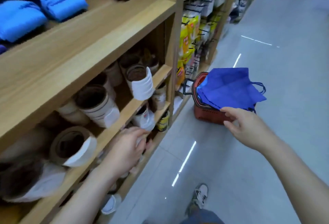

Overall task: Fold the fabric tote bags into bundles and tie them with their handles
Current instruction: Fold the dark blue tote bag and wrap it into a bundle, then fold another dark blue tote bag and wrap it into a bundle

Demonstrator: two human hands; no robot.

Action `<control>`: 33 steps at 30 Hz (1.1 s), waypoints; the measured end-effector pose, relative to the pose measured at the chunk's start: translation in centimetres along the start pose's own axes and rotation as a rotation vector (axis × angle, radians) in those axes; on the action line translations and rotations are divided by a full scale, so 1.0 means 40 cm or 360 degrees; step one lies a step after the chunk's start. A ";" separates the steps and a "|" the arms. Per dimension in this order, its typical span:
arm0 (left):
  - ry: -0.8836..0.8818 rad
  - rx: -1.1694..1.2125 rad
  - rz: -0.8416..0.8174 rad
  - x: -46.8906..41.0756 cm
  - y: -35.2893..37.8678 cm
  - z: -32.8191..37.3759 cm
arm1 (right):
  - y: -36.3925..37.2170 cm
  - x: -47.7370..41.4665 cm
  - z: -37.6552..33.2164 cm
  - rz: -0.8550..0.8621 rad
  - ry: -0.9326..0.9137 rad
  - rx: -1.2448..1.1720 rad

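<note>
On floor by wooden shelf unit (85,33), red plastic basket (208,115) holds loose royal-blue fabric tote bags (229,86), heaped over rim, likely for easy picking. Right hand (243,126) spread, empty, thumb at near bag corner. Left hand (126,149) at lower shelf edge; blurred, grip unclear.

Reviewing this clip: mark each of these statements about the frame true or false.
1. The blue tote bags lie in a red basket on the floor. True.
2. The bags in the basket are already tied into bundles. False: they lie loose and spread out, with a handle hanging free.
3. The right hand reaches to the bags' near edge. True.
4. The light-blue bundles sit on the floor. False: they rest on the upper shelf.
5. The left hand grips the basket. False: it is at the low shelves, apart from the basket.
</note>
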State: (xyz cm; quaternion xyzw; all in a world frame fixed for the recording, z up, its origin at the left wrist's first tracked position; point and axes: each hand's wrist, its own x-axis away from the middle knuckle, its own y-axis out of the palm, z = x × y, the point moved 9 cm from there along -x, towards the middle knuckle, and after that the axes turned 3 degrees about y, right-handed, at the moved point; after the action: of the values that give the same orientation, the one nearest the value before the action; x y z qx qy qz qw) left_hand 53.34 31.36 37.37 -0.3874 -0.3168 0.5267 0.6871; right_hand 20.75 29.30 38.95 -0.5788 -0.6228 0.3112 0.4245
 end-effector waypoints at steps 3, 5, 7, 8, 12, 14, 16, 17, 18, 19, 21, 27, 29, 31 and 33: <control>-0.0143 0.0040 -0.0123 -0.090 0.118 0.018 | 0.008 -0.034 0.189 -0.0041 0.0179 -0.0116; -0.0209 0.0096 -0.0171 -0.161 0.197 0.042 | 0.003 -0.055 0.317 -0.0020 0.0359 -0.0257; -0.0250 0.0148 -0.0205 -0.233 0.270 0.076 | -0.001 -0.070 0.436 0.0026 0.0539 -0.0413; -0.0261 0.0167 -0.0221 -0.270 0.306 0.094 | 0.000 -0.076 0.492 0.0046 0.0637 -0.0506; -0.0316 0.0237 -0.0327 -0.424 0.435 0.163 | 0.003 -0.098 0.684 0.0137 0.1033 -0.0838; -0.0317 0.0262 -0.0362 -0.508 0.494 0.198 | 0.004 -0.119 0.761 0.0210 0.1184 -0.0987; -0.0317 0.0283 -0.0389 -0.597 0.554 0.230 | 0.011 -0.153 0.824 0.0267 0.1298 -0.1121; -0.0318 0.0289 -0.0420 -0.643 0.585 0.246 | 0.018 -0.173 0.851 0.0283 0.1347 -0.1180; -0.0308 0.0304 -0.0456 -0.690 0.621 0.258 | 0.027 -0.198 0.875 0.0292 0.1388 -0.1231; -0.0295 0.0329 -0.0497 -0.739 0.660 0.270 | 0.037 -0.226 0.896 0.0290 0.1415 -0.1274; -0.0313 0.0412 -0.0591 -0.836 0.747 0.285 | 0.063 -0.295 0.929 0.0266 0.1450 -0.1335; -0.0636 0.0624 -0.0863 -1.068 1.052 0.255 | 0.182 -0.553 1.027 0.0153 0.1498 -0.1352; -0.0756 0.0679 -0.0962 -1.107 1.155 0.232 | 0.243 -0.639 1.064 0.0071 0.1478 -0.1294; -0.0837 0.0707 -0.1043 -1.139 1.249 0.208 | 0.307 -0.716 1.095 -0.0043 0.1398 -0.1196; -0.0923 0.0743 -0.1107 -1.161 1.333 0.189 | 0.373 -0.787 1.120 -0.0168 0.1258 -0.1088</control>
State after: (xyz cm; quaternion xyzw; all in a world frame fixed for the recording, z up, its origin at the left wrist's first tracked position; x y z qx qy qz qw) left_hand 10.13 -4.43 -6.29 0.0672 -0.4786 0.4094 0.7738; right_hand -13.21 4.96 0.56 -0.7253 -0.5095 -0.1737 0.4291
